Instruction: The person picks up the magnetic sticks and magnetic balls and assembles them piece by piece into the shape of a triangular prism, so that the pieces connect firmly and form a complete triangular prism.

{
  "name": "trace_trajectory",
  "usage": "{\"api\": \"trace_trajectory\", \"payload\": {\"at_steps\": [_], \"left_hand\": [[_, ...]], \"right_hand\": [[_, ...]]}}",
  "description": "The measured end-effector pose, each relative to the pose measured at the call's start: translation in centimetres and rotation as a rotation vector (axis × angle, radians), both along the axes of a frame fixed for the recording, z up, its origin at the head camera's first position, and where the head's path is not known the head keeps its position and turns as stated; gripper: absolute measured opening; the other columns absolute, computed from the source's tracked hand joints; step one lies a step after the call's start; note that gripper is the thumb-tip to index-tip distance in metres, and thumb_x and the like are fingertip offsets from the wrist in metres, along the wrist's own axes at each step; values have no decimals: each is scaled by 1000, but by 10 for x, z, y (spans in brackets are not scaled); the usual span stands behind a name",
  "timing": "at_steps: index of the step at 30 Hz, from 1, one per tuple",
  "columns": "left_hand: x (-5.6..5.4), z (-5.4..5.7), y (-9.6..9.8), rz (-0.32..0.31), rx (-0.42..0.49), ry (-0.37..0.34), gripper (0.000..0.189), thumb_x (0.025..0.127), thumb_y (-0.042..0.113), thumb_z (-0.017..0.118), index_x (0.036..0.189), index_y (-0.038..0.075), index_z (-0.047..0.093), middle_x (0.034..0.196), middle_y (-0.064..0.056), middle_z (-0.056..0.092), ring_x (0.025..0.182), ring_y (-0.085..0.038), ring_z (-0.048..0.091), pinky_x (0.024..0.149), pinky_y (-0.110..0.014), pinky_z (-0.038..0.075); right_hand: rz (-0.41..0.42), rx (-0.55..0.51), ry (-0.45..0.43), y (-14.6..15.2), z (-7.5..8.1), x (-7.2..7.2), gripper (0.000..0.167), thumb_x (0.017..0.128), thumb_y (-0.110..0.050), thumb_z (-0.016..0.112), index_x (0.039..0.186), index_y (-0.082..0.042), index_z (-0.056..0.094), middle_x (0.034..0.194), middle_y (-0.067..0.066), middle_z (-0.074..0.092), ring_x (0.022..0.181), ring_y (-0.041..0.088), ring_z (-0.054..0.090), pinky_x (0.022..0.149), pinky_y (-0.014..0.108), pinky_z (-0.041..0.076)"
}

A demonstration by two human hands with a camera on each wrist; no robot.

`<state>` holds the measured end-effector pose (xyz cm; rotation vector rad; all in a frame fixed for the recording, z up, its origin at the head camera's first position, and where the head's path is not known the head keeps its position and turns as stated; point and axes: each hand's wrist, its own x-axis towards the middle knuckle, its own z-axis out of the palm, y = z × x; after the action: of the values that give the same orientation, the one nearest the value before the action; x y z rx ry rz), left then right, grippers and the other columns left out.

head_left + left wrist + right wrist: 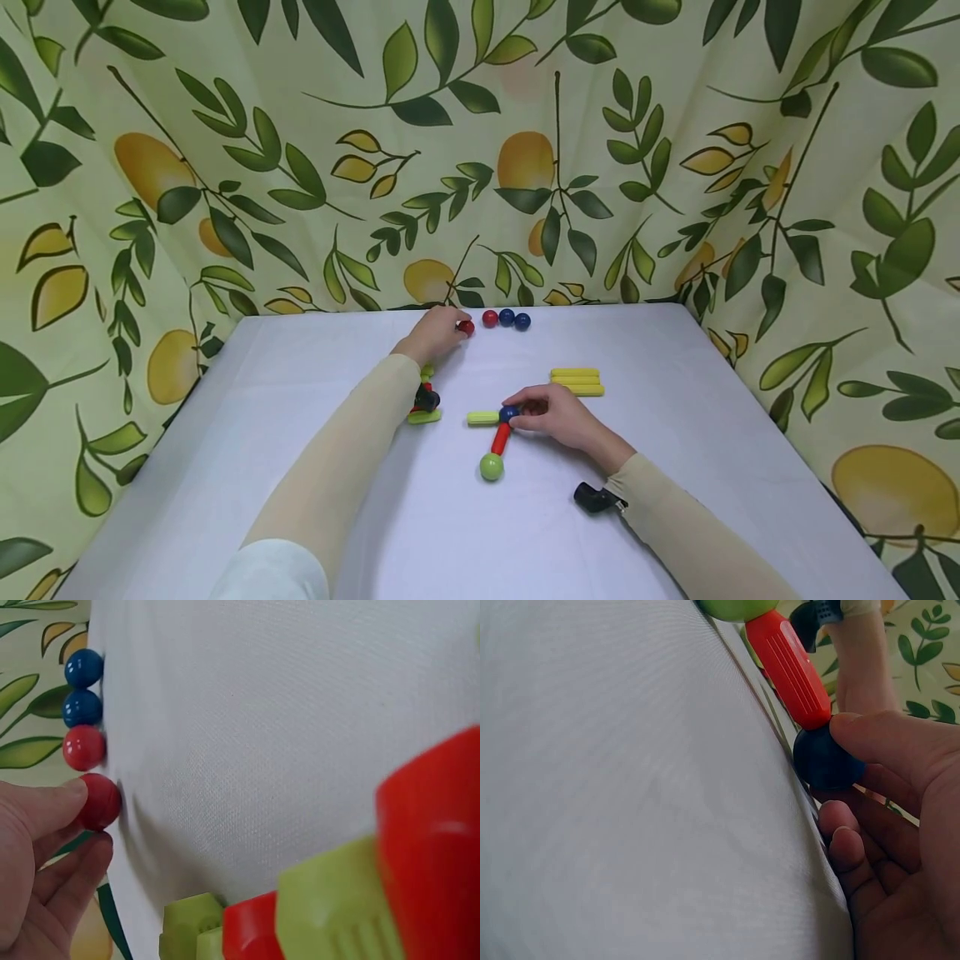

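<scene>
At the far edge of the white table, my left hand pinches a red ball between thumb and fingers. A second red ball and two blue balls stand in a row beside it. Nearer the middle, my right hand holds the blue ball of a small joined piece. From that ball run a red rod and a light green rod. A light green ball sits on the red rod's other end.
Several yellow rods lie side by side beyond my right hand. Light green rods and red rods lie beside my left forearm, which partly hides them in the head view. A leaf-patterned curtain hangs behind the table.
</scene>
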<state>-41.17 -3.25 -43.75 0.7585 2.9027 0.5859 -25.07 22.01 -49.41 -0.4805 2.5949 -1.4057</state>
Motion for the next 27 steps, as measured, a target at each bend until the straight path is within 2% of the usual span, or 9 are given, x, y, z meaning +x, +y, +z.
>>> {"api": "trace_trajectory", "payload": {"at_steps": [11, 21, 27], "left_hand": [[10, 1, 0, 56, 54, -28, 32, 102, 11, 78, 133, 4, 76, 124, -12, 74, 114, -28, 64, 105, -44, 53], [12, 1, 1, 54, 80, -17, 26, 100, 11, 80, 125, 4, 77, 118, -11, 74, 109, -28, 63, 103, -44, 53], [10, 0, 1, 52, 70, -20, 30, 100, 15, 81, 128, 4, 77, 117, -11, 74, 109, -28, 63, 103, -43, 54]], "right_hand": [[-4, 10, -2, -1, 1, 1, 26, 95, -16, 86, 120, -20, 84, 98, -3, 71, 90, 23, 61, 78, 32, 52], [-5, 4, 0, -1, 4, 3, 26, 95, -15, 86, 120, -19, 83, 97, -2, 71, 90, 23, 61, 77, 31, 52], [-11, 6, 0, -2, 3, 3, 26, 95, -16, 86, 120, -19, 84, 97, -2, 70, 90, 23, 61, 77, 32, 51]]}}
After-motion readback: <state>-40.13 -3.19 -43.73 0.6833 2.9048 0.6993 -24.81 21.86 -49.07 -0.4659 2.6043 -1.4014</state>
